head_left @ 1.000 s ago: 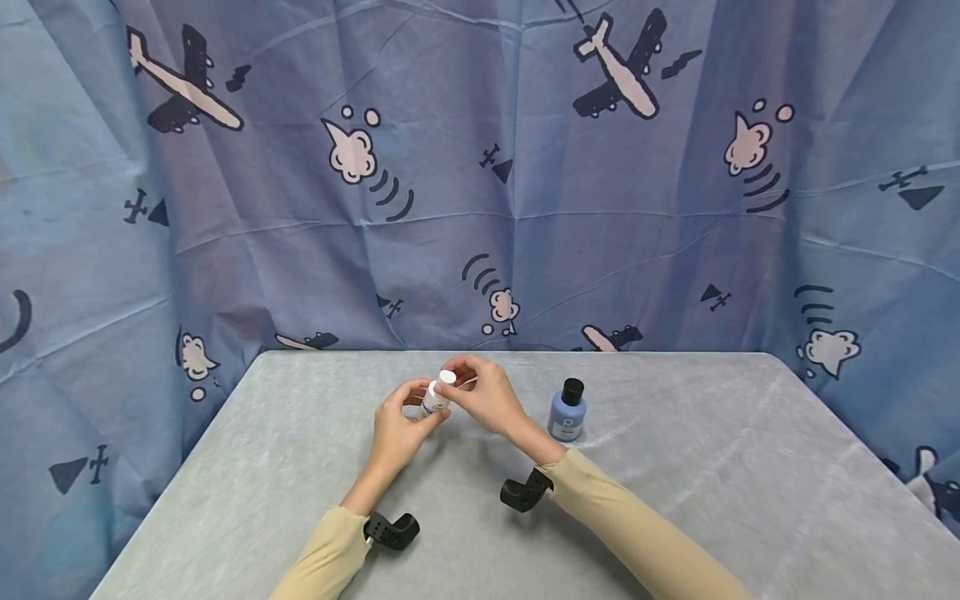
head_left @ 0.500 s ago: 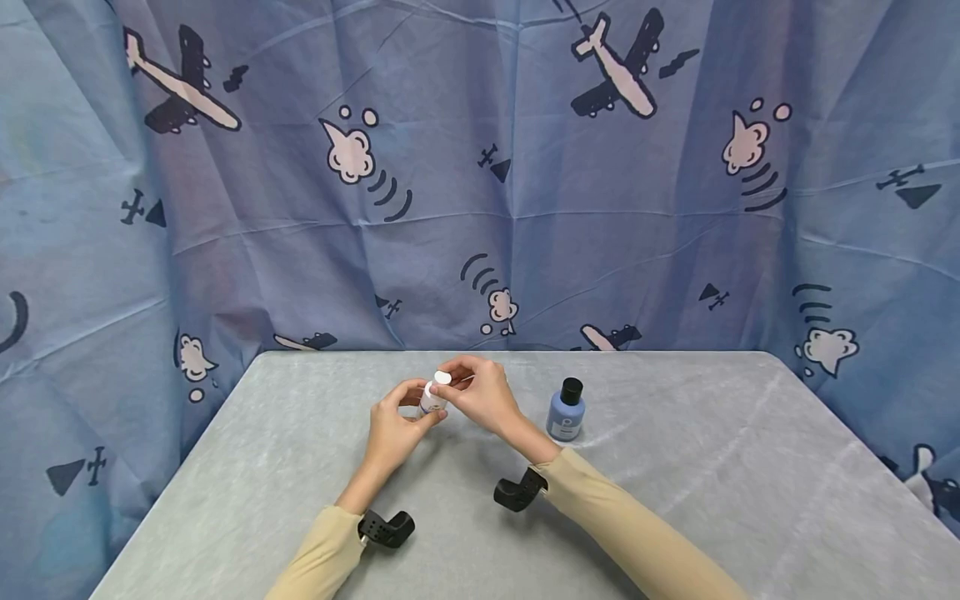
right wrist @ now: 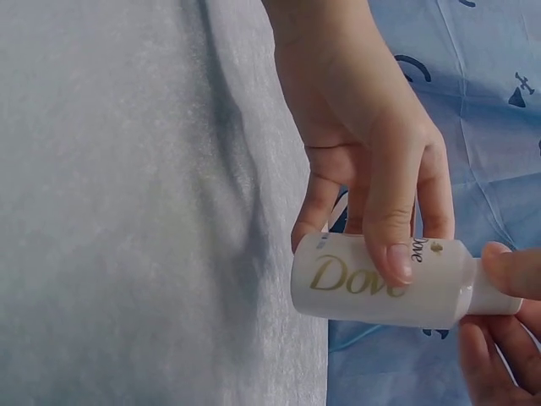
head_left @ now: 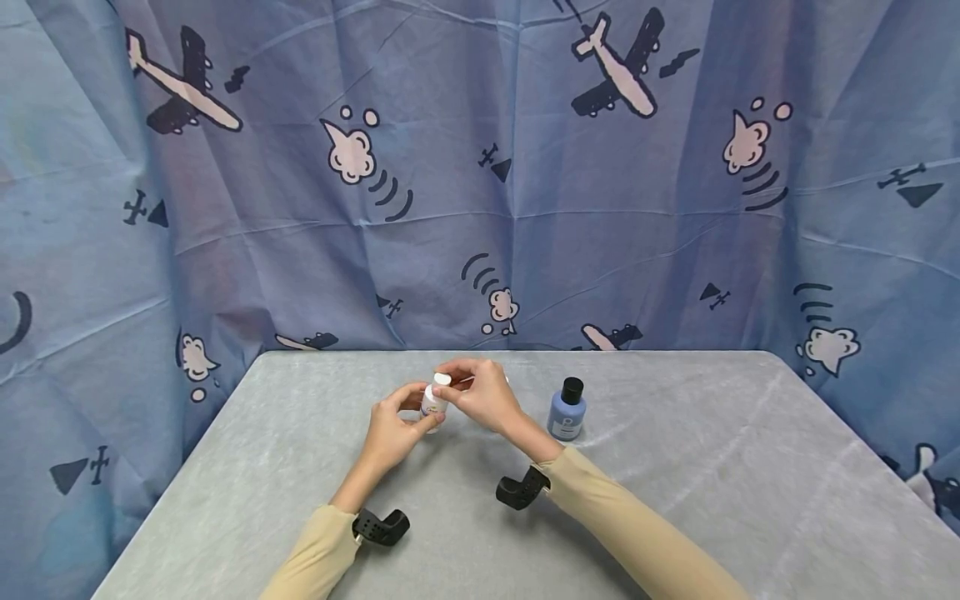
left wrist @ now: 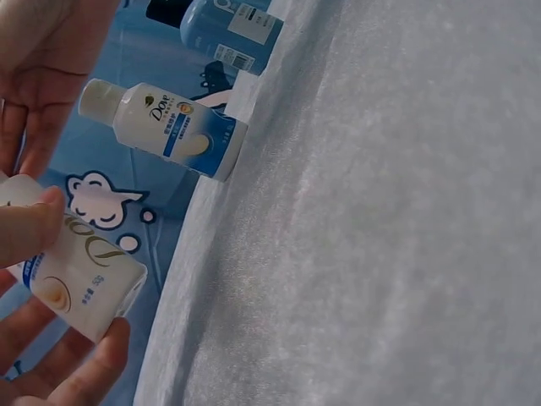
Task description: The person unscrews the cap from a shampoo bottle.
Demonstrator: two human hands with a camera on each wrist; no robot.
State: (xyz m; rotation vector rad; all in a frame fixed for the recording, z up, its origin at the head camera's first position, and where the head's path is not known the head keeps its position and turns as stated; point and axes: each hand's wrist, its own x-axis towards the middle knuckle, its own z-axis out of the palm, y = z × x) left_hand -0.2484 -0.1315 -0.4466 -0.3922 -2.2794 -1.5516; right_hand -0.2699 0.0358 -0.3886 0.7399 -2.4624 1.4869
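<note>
White bottle (head_left: 432,401) gripped in left hand (head_left: 392,429), cap (head_left: 442,379) pinched by right hand (head_left: 483,394); contents unseen. Blue bottle (head_left: 566,410) capped on worktop (head_left: 675,467). Barely shifted since before.

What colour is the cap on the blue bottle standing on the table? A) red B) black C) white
B, the blue bottle to the right of the hands, standing on the table, wears a black cap.

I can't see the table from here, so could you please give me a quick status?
Left hand grips white bottle. Right hand pinches its cap. Blue bottle stands clear to the right.
</note>
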